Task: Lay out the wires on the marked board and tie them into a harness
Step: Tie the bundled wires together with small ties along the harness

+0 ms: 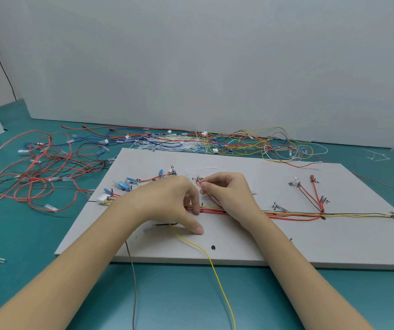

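Wires in red, yellow and black, gathered into a trunk bundle [286, 213], run left to right along the middle of the pale grey marked board [239, 248], which lies flat on the teal work surface [172, 296]. The left hand [167, 201] presses curled fingers onto the bundle at its left part, thumb stretched forward on the board. The right hand [229, 191] pinches a thin white cable tie [201, 195] between thumb and forefinger just above the bundle, beside a red wire loop [199, 184]. Branches end in blue-sleeved terminals [123, 185] and a white plastic multi-pin connector [102, 199] at the left, and red leads [315, 194] rise at the right. One loose yellow wire [215, 270] trails off the near edge of the board beside a grey wire [134, 282]. Tangled spare red and black wires [41, 167] lie at the left, mixed yellow, red and blue wires [250, 141] behind the board, and a heap of white cable ties [167, 145] at the far edge, before a pale grey wall [215, 55].
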### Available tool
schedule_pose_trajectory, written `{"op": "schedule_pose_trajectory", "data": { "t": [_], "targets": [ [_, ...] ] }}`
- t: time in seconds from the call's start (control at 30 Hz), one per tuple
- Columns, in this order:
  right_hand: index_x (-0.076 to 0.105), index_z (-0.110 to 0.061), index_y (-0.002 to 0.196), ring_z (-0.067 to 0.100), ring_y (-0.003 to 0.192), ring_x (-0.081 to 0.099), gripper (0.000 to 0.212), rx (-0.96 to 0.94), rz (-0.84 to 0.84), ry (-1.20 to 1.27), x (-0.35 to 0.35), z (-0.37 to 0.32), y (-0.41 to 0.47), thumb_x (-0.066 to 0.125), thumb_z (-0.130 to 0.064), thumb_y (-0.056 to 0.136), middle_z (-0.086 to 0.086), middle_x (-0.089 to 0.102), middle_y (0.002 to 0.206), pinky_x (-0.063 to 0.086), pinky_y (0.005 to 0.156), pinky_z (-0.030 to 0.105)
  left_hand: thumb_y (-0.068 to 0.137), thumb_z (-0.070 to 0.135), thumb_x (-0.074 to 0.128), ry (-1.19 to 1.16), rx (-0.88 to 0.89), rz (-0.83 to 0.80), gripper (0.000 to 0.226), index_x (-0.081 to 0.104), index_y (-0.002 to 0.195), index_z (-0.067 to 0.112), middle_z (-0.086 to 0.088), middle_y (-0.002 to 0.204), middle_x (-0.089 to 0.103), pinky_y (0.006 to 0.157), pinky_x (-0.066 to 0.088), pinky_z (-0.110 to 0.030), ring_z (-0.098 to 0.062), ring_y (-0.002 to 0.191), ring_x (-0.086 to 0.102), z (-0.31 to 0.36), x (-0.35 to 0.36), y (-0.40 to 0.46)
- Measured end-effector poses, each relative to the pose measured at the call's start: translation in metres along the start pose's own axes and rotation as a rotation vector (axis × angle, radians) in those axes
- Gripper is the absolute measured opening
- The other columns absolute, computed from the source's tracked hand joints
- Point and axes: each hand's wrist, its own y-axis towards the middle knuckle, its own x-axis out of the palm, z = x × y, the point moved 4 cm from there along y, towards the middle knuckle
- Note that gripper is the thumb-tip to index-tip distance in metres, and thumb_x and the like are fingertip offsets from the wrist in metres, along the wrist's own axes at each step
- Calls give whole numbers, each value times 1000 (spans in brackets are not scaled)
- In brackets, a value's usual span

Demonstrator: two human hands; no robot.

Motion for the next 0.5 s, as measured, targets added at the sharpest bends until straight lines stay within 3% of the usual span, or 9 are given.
{"op": "schedule_pose_trajectory", "data": {
  "t": [0.5],
  "targets": [
    [73, -4, 86, 12, 68, 63, 7, 2, -2, -5, 0, 0, -1, 66, -4, 88, 9, 70, 73, 52, 73, 25, 58, 62, 81, 39, 1, 23, 38, 69, 82, 35, 13, 92, 60, 83, 51, -34, -5, 90, 56, -1, 2, 2]
  ]
}}
